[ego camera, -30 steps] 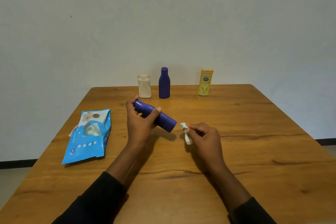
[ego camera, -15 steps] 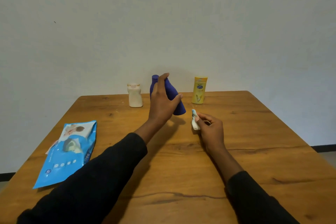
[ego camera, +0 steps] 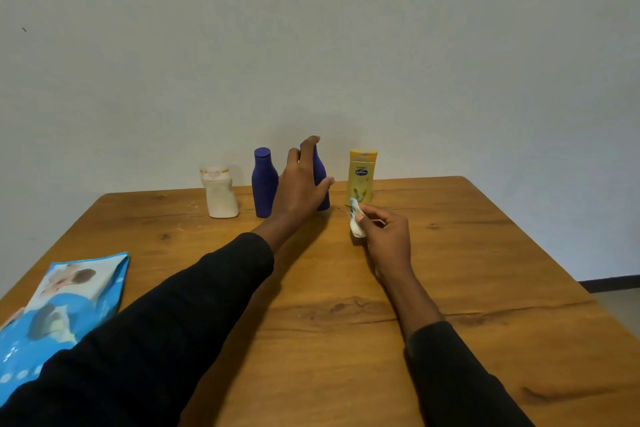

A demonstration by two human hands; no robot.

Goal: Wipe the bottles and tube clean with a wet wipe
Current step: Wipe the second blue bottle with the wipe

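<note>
Head view, looking down a wooden table (ego camera: 346, 340) toward a pale wall (ego camera: 311, 45). Four containers stand in a row along the far edge. From left: a squat white bottle (ego camera: 220, 194) with a gold-trimmed neck, upright; just beside it a first dark blue bottle (ego camera: 264, 184), upright, cap on; then a second dark blue bottle (ego camera: 320, 180), upright, base on or very near the table, contact not clear from here; then a yellow tube (ego camera: 362, 177), standing on its end, printed label facing the camera. The left hand (ego camera: 299, 184) reaches far forward, wrapped around the second blue bottle: fingers over its neck and shoulder, thumb against its right side, palm covering most of the body. The right hand (ego camera: 386, 239) rests lower and nearer, just in front of the yellow tube, fingers curled closed, pinching a small crumpled wet wipe (ego camera: 356, 220), white with a bluish tip. The wipe sits close to the tube's base; whether it touches is unclear. Both forearms wear black sleeves (ego camera: 173, 322). At the near left edge lies a blue wipes pack (ego camera: 69, 302), flat, partly covered by the left sleeve.
</note>
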